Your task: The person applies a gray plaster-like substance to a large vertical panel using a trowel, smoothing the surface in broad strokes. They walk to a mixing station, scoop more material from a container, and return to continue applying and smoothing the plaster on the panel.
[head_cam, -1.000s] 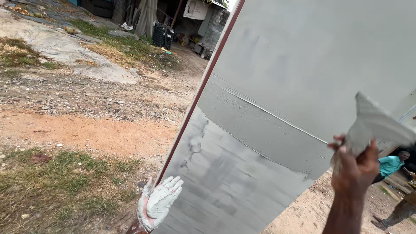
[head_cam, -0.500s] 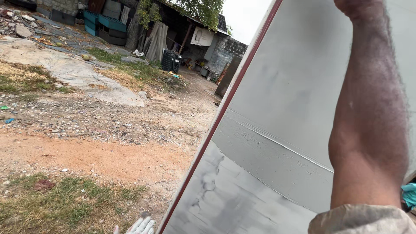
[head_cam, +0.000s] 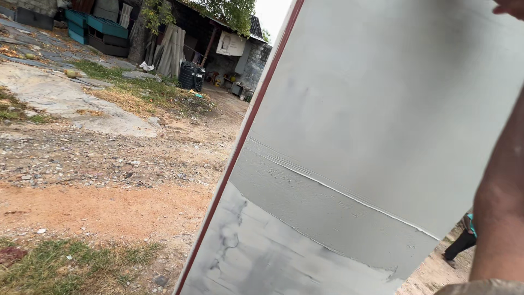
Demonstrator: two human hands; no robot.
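A tall grey panel (head_cam: 382,125) with a dark red left edge (head_cam: 240,153) leans across the view. Fresh wet grey plaster covers a band in its middle (head_cam: 327,218), bounded above by a thin ridge line. The upper part is smoother and paler. My right forearm (head_cam: 499,218) runs up the right side of the frame. Only a sliver of my right hand (head_cam: 510,6) shows at the top right corner, against the panel's upper part, and what it holds is cut off. My left hand is out of view.
Left of the panel lies a dirt yard with grass patches (head_cam: 71,262) and gravel. A black tank (head_cam: 191,75), green containers (head_cam: 103,30) and a shed (head_cam: 234,49) stand at the back. Another person's leg (head_cam: 458,246) shows behind the panel's lower right.
My right arm has gone up the panel, from the lower right to the top corner. The pale tool it held is no longer visible. My plaster-covered left hand has dropped out of view.
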